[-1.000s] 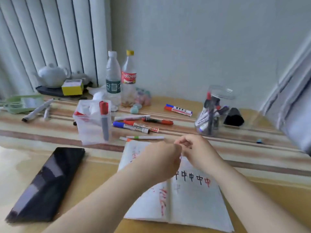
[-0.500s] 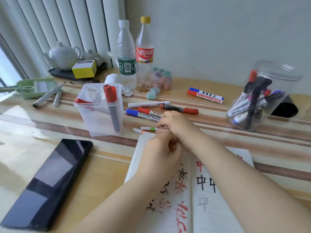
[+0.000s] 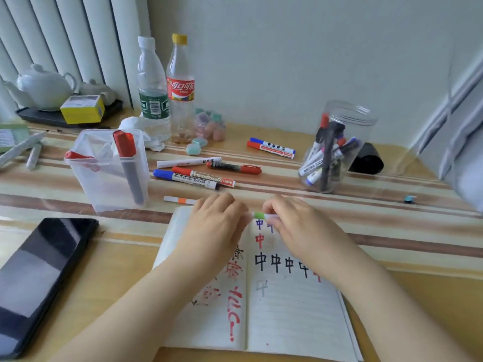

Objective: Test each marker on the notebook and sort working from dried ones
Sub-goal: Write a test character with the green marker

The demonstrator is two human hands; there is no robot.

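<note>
While 0.5 s ago both hands bunched at notebook [image 3: 287,309] top edge, now left hand [image 3: 217,226] and right hand [image 3: 292,226] each pinch green-banded marker [image 3: 259,215] over top edge; likely uncapping, test next.

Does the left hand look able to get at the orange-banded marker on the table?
Probably yes: the orange-banded marker lies just beside the left hand, nothing between, though that hand now holds the green-banded marker.
</note>
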